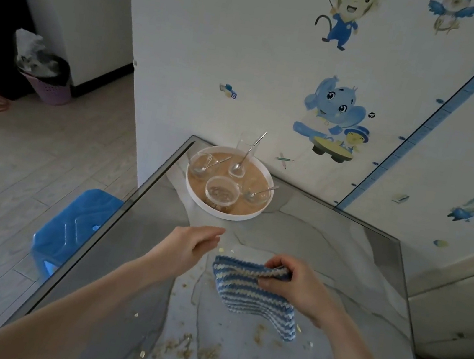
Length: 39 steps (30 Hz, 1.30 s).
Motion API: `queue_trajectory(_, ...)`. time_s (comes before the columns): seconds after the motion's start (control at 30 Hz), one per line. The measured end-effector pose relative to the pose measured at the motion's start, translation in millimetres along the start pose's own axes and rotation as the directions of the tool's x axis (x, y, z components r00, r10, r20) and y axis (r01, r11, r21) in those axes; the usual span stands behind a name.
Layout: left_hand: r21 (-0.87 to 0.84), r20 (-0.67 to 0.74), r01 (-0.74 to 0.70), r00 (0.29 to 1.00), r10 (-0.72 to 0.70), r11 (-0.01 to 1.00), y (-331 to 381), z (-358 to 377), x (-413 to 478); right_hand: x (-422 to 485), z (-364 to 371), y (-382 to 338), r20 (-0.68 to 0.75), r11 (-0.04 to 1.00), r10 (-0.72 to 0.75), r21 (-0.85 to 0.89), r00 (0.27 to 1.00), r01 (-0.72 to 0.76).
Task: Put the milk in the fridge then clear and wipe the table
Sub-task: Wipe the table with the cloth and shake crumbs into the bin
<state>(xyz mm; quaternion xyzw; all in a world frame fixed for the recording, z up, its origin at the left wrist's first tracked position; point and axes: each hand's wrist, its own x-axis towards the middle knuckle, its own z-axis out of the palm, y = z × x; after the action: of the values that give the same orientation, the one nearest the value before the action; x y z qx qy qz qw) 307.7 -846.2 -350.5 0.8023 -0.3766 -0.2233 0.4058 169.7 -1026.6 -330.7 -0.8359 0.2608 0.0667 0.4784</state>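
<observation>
A grey marble-patterned table [341, 258] fills the lower middle of the head view. My right hand [296, 285] grips the upper edge of a blue-and-white striped cloth [254, 297], which drapes down onto the tabletop. My left hand [194, 245] hovers over the table left of the cloth with relaxed fingers and holds nothing. Oat-like crumbs [187, 348] lie scattered over the near part of the table. At the far corner stands a round white tray [196, 194] with several glass bowls, a tall glass [245, 149] and spoons. No milk is in view.
A blue plastic stool [72, 228] stands at the table's left side. A purple waste bin [50, 78] with a bag sits by the far left wall. A wall with cartoon stickers runs behind the table, and a light bench edge lies to the right.
</observation>
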Motion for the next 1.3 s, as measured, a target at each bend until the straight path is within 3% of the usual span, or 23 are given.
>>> queue_trajectory(0.13, 0.267, 0.264, -0.044, 0.964, -0.029, 0.963, 11, 7, -4, 1, 4, -3, 0.024, 0.998, -0.020, -0.057, 1.000, 0.021)
queue_trajectory(0.23, 0.311, 0.325, -0.037, 0.943, -0.070, 0.950, 5, 16, -4, 4, 10, -8, 0.047, 0.999, -0.035, -0.009, 0.998, 0.035)
queue_trajectory(0.33, 0.317, 0.310, -0.043, 0.949, -0.061, 0.948, -7, 18, -1, 10, 15, -8, 0.045, 0.994, -0.038, 0.100, 0.998, 0.033)
queue_trajectory(0.47, 0.280, 0.278, -0.037, 0.960, -0.044, 0.959, -28, 6, -2, 28, 33, -3, 0.160, 0.987, -0.002, 0.160, 0.987, -0.024)
queue_trajectory(0.63, 0.267, 0.155, 0.032, 0.985, -0.075, 0.963, -56, -23, 1, 72, 62, -20, 0.195, 0.995, -0.091, -0.017, 0.977, 0.096)
queue_trajectory(0.9, 0.243, -0.134, 0.204, 0.975, -0.176, 0.948, -113, -69, 27, 174, 115, -64, 0.165, 0.933, -0.338, -0.071, 0.926, 0.353)
queue_trajectory(1.03, 0.362, -0.077, 0.266, 0.964, -0.256, 0.893, -177, -40, 32, 214, 163, -28, 0.241, 0.908, -0.324, -0.190, 0.915, 0.372)
queue_trajectory(1.13, 0.389, 0.041, 0.209, 0.969, -0.243, 0.897, -206, -15, 33, 224, 185, -1, 0.357, 0.862, -0.270, -0.325, 0.894, 0.390)
queue_trajectory(1.3, 0.397, 0.076, 0.163, 0.975, -0.210, 0.903, -215, 14, 30, 222, 190, 18, 0.430, 0.778, -0.223, -0.461, 0.875, 0.426)
